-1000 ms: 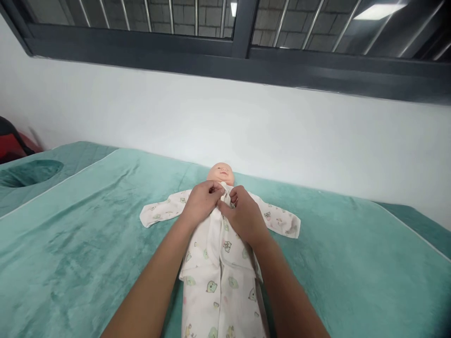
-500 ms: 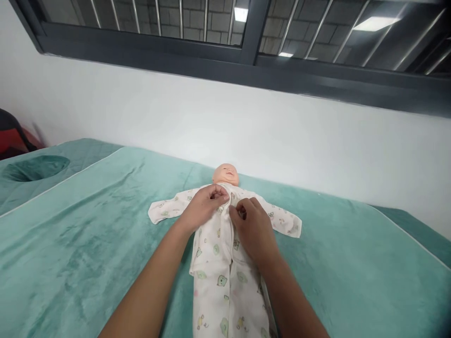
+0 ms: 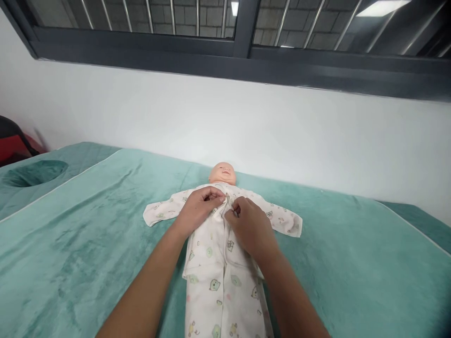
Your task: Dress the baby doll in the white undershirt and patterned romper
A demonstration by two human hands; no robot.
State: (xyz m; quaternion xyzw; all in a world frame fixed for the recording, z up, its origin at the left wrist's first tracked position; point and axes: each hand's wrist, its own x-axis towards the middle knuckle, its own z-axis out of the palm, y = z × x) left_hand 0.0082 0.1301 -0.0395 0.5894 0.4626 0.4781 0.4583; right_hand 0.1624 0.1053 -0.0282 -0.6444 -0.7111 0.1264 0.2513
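On the bed lies a baby doll (image 3: 222, 173) on its back, head toward the wall. It wears a white baby shirt (image 3: 207, 249) printed with small animals, sleeves spread to both sides, and matching baby trousers (image 3: 225, 300) below. At the chest, my left hand (image 3: 201, 206) pinches the edge of the shirt's front opening between thumb and fingers. My right hand (image 3: 252, 225) is closed on the other edge of the front, close beside the left. Whatever fastener sits between the fingertips is too small to make out.
A green velvety sheet (image 3: 105, 234) covers the bed, with a round hole (image 3: 35, 172) at the far left. Behind it rises a white wall (image 3: 225, 117) under a dark window frame (image 3: 243, 56) with metal bars. A red and black object (image 3: 14, 143) stands at the left edge.
Both hands stay at the shirt's chest. The fabric between them is now pulled up and bunched more, and my right fingers have shifted slightly left. The camera view has tilted slightly.
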